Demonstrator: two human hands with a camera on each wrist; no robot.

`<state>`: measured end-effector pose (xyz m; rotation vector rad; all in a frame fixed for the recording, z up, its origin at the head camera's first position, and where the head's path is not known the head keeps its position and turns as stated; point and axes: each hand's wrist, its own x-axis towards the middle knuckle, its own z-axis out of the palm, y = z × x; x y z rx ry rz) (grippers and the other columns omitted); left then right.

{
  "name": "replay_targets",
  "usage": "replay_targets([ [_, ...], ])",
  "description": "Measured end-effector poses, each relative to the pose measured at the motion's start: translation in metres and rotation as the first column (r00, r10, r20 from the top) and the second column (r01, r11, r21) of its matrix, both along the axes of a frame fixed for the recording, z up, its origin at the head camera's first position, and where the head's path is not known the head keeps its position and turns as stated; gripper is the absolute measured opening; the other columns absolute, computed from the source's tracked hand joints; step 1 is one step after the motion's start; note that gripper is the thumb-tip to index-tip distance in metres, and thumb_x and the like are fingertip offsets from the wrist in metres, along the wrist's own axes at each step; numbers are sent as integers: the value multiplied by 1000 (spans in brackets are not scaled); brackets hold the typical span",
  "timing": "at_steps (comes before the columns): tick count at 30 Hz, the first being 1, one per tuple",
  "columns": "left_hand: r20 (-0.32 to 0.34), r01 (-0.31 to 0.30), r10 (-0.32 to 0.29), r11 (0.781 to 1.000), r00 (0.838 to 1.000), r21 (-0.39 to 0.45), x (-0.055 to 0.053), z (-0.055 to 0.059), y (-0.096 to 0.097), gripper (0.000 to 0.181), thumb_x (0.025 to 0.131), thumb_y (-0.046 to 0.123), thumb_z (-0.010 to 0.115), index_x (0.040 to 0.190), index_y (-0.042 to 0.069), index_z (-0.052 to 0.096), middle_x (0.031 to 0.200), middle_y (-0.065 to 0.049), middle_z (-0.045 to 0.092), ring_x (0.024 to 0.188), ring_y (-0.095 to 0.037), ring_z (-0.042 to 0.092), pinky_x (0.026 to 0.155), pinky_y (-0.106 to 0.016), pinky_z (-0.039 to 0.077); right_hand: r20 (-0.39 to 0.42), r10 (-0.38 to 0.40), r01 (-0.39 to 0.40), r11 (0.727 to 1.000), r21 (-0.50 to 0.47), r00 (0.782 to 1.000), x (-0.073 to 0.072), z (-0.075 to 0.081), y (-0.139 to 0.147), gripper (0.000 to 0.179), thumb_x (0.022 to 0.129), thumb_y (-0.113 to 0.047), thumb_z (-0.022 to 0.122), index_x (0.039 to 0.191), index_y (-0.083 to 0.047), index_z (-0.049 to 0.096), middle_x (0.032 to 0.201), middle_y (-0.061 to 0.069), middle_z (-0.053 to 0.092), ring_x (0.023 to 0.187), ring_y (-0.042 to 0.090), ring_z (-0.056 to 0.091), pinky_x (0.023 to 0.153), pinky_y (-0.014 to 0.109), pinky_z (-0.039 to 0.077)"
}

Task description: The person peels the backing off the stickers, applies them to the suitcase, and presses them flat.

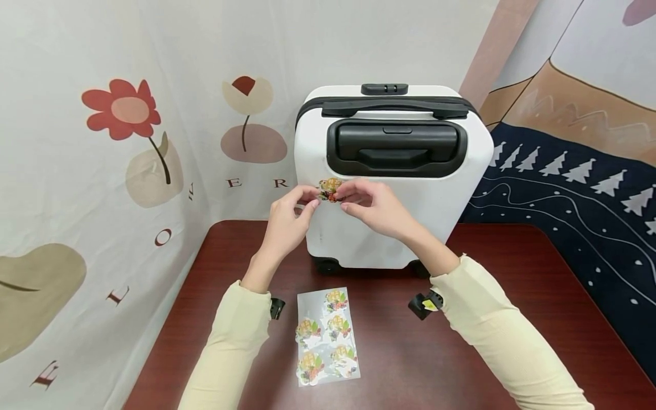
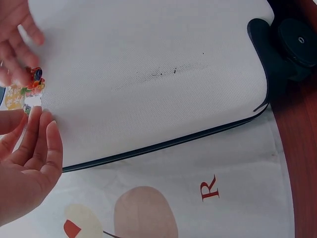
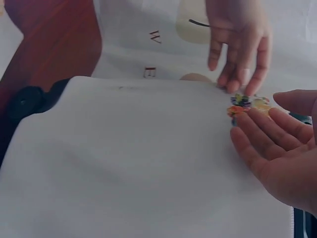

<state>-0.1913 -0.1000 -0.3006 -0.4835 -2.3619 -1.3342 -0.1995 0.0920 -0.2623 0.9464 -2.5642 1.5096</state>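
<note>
Sticker point(image 1: 329, 189) sits between left hand point(image 1: 288, 221) and right hand point(image 1: 380, 210).

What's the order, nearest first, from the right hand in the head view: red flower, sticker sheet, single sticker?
From the right hand:
1. Single sticker, immediately left.
2. Sticker sheet, lower left.
3. Red flower, far left.

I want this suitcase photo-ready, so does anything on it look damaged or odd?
Yes: a grey smudge with dark specks marks the white suitcase, below the colourful sticker. It stands out because the shell around it is pale; whether it's a scuff or dirt, I can't tell.
</note>
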Motion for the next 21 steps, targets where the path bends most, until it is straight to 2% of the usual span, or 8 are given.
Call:
replay_targets([
  [7, -7, -1, 0, 1000, 1000, -7, -1, -1, 1, 15, 90, 6, 56, 103, 4, 63, 92, -8, 64, 88, -18, 57, 71, -33, 48, -18, 8, -9, 998, -61, 1000, -1, 7, 2, 23, 86, -1, 59, 109, 2, 58, 105, 14, 61, 92, 18, 59, 79, 32, 48],
  [13, -17, 1, -2, 1000, 1000, -29, -1, -1, 2, 16, 90, 6, 56, 103, 4, 64, 93, -8, 63, 87, -18, 57, 71, -33, 48, 18, -9, 10, 998, -61, 1000, -2, 1, 7, 23, 86, 0, 58, 109, 4, 58, 105, 16, 61, 94, 22, 59, 81, 34, 48],
  [21, -11, 2, -3, 998, 1000, -63, -2, -3, 1, 16, 90, 7, 56, 104, 4, 64, 90, -8, 62, 84, -18, 56, 67, -32, 47, 31, -31, 32, 999, -12, 999, -2, -8, 10, 21, 87, -3, 58, 107, 1, 60, 104, 13, 62, 93, 19, 59, 81, 34, 48],
])
